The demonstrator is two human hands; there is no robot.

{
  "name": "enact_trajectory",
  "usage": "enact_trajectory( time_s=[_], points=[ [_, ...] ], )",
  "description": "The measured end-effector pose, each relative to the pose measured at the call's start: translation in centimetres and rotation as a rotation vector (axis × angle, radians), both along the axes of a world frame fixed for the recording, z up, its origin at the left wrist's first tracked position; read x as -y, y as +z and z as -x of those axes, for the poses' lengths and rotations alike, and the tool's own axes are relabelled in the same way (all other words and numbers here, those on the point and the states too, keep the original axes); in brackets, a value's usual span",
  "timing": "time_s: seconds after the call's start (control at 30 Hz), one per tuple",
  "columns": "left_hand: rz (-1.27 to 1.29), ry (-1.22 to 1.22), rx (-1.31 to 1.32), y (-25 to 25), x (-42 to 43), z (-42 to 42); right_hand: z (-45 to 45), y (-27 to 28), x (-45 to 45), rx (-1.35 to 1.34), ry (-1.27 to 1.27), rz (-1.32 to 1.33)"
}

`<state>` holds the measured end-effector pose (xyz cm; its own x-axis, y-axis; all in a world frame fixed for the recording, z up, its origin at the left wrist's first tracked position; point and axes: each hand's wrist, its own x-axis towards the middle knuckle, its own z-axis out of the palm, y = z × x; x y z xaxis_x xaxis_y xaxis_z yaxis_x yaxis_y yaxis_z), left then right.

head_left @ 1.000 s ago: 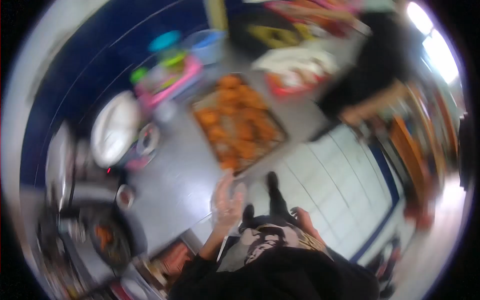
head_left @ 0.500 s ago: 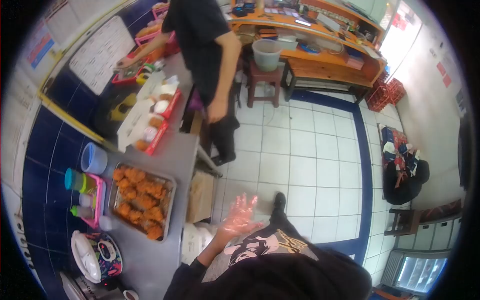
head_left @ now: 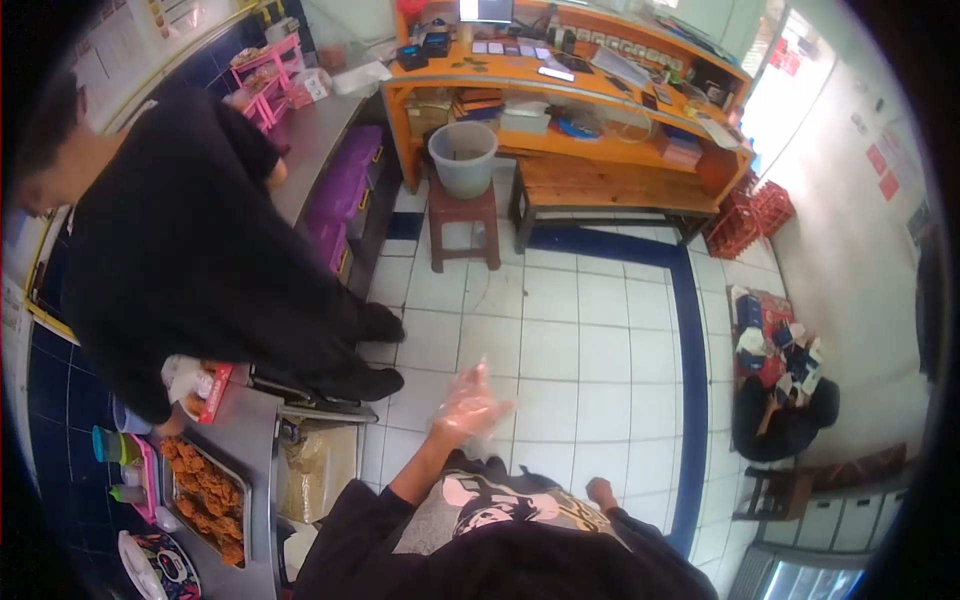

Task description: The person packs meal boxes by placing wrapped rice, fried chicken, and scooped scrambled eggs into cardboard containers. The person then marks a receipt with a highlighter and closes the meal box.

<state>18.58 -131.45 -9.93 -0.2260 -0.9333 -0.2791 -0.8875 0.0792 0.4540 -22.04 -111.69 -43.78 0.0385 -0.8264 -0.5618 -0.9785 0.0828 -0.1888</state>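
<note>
the glove (head_left: 468, 408) is glossy plastic, the tray (head_left: 246, 520) smooth metal.

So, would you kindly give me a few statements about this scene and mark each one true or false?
1. The left hand wears a clear plastic glove. True.
2. The fried pieces lie in a metal tray. True.
3. The left hand is touching the metal tray. False: it is held out, well apart from the tray.
4. A lit screen stands on the wooden desk. True.
5. The bucket stands on the wooden desk. False: it stands on the stool.
</note>
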Motion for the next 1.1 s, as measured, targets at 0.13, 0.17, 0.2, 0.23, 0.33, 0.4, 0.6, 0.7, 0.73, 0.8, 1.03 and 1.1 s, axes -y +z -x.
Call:
enact_trajectory(
  time_s=[0.13, 0.17, 0.2, 0.23, 0.33, 0.4, 0.6, 0.7, 0.73, 0.8, 1.03, 1.1],
  points=[
    [-0.21, 0.237, 0.189, -1.2, 5.4, -3.8, -2.8, -0.1, 14.9, 0.036, 0.148, 0.061],
    [-0.245, 0.267, 0.258, -1.8, 7.4, -5.1, -3.9, -0.1, 18.8, 0.228, 0.027, 0.157],
    [-0.278, 0.294, 0.326, -2.8, 9.3, -6.6, -5.1, -0.1, 22.8, 0.42, -0.097, 0.254],
    [-0.309, 0.347, 0.343, -3.9, 11.5, -7.9, -6.3, -0.2, 26.3, 0.424, -0.095, 0.262],
    [-0.384, 0.483, 0.349, -9.3, 19.3, -11.2, -10.4, -0.9, 36.8, 0.65, -0.158, 0.327],
    [-0.341, 0.534, 0.231, -20.9, 23.2, -14.9, -11.5, -1.4, 42.2, 0.595, -0.084, 0.169],
    [-0.648, -0.207, 0.693, -32.9, 33.9, -15.3, -10.5, 6.8, 59.2, 0.43, 0.231, 0.152],
    [-0.284, 0.257, 0.232, -30.6, 43.9, -14.3, -7.2, 7.7, 66.5, 0.937, -0.593, 0.092],
    [-0.163, 0.325, 0.129, -28.7, 47.4, -14.3, -6.6, 8.8, 68.8, 0.897, -0.787, 0.075],
    [-0.056, 0.437, -0.003, -25.9, 53.0, -14.9, -4.7, 7.5, 71.8, 0.829, -0.936, 0.139],
    [-0.103, 0.816, 0.002, -26.1, 57.1, -19.7, -3.8, 6.4, 95.3, 0.712, -0.631, 0.47],
    [-0.161, 0.844, 0.129, -28.0, 54.2, -20.3, -6.5, 10.2, 107.5, 0.562, -0.492, 0.789]
  ],
)
